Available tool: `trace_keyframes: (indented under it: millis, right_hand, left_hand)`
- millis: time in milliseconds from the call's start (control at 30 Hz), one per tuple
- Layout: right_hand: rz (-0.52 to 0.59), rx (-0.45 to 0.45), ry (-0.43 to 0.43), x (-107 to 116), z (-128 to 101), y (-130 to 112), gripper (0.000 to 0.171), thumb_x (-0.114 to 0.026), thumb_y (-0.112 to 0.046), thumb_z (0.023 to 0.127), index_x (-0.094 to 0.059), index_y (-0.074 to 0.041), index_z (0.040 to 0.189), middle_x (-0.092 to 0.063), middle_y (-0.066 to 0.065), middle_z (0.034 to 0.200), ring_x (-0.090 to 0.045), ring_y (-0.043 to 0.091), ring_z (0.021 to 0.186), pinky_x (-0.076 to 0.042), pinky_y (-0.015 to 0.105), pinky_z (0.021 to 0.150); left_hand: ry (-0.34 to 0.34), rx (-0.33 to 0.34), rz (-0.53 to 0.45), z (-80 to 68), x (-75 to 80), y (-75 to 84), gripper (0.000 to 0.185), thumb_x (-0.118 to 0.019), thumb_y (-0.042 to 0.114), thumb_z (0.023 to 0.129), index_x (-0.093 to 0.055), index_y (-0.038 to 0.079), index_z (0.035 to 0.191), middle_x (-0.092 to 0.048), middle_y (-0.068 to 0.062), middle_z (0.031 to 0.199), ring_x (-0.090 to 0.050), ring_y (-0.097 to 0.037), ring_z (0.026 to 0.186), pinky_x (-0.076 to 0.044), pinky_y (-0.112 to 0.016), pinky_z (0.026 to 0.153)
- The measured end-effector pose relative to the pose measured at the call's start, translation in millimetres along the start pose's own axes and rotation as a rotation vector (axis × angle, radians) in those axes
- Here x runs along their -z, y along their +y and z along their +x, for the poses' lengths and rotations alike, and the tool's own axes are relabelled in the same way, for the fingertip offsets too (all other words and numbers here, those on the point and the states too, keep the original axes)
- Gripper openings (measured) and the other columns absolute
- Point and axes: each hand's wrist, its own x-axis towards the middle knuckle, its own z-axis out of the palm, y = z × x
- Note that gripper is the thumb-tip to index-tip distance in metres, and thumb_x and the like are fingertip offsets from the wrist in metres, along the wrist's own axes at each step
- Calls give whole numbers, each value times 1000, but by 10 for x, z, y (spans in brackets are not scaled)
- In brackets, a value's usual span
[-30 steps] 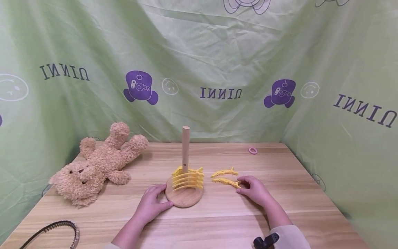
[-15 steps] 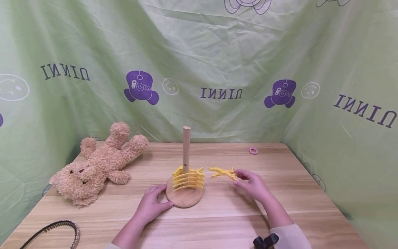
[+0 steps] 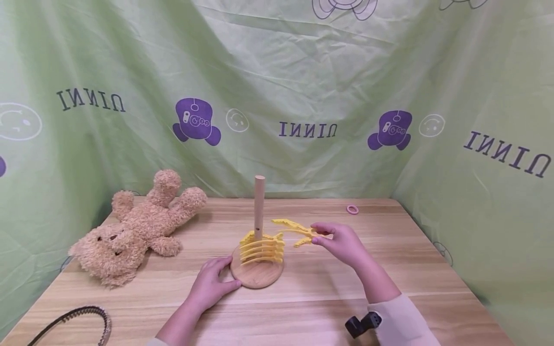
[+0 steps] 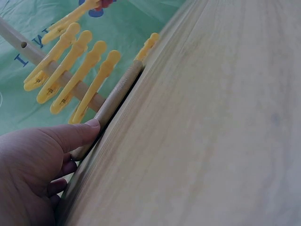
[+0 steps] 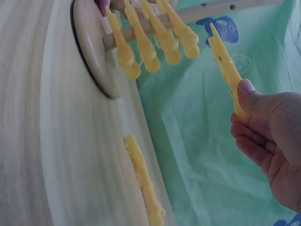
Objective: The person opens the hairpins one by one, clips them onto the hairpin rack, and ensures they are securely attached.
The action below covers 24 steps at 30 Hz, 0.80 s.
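My left hand (image 3: 209, 283) grips the rim of the round wooden base (image 3: 257, 278) of an upright post, its thumb along the edge in the left wrist view. Several yellow alligator hair clips (image 4: 75, 66) are clipped on the post (image 3: 258, 204), stacked one above another low down. Between thumb and fingers my right hand (image 3: 342, 242) pinches another yellow hair clip (image 5: 225, 68) by its tail end. That clip's two arms are spread apart, and it points at the post from the right, raised above the table. A further yellow clip (image 5: 145, 183) lies on the tabletop below it.
A plush teddy bear (image 3: 151, 218) lies on its back at the left. At the front left corner is a dark toothed headband (image 3: 105, 317). A small pink ring (image 3: 352, 209) rests near the back right. Green printed cloth (image 3: 277, 163) surrounds the wooden table.
My right hand has picked one yellow hair clip up off the table, carried it left and up toward the post, and spread its arms. My left hand stays on the base.
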Motion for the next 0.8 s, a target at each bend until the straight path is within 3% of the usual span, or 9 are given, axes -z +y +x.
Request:
trace_keyframes:
  millis: [267, 433, 800]
  right_hand:
    - [-40, 90, 23, -100, 141, -260, 29, -65, -31, 73, -67, -14, 97, -68, -2, 84, -60, 7, 75, -49, 19, 59]
    - [-55, 87, -26, -216, 237, -377, 25, -66, -26, 74, -67, -16, 97, -68, -3, 87, -61, 6, 78, -50, 19, 64]
    - [-86, 105, -91, -358, 323, -507, 26, -65, -28, 75, -66, -19, 99, -68, -4, 90, -61, 4, 80, -50, 20, 67]
  left_hand:
    - [1, 0, 7, 3, 2, -3, 72, -75, 39, 58, -52, 9, 119, -54, -7, 119, -41, -27, 116, -31, -45, 100]
    - [7, 1, 3, 4, 2, -6, 72, -75, 38, 58, -51, 9, 119, -53, -8, 120, -40, -28, 116, -30, -45, 101]
    - [3, 3, -7, -2, -9, -8, 71, -75, 38, 58, -52, 9, 119, -53, -8, 120, -40, -27, 117, -30, -45, 101]
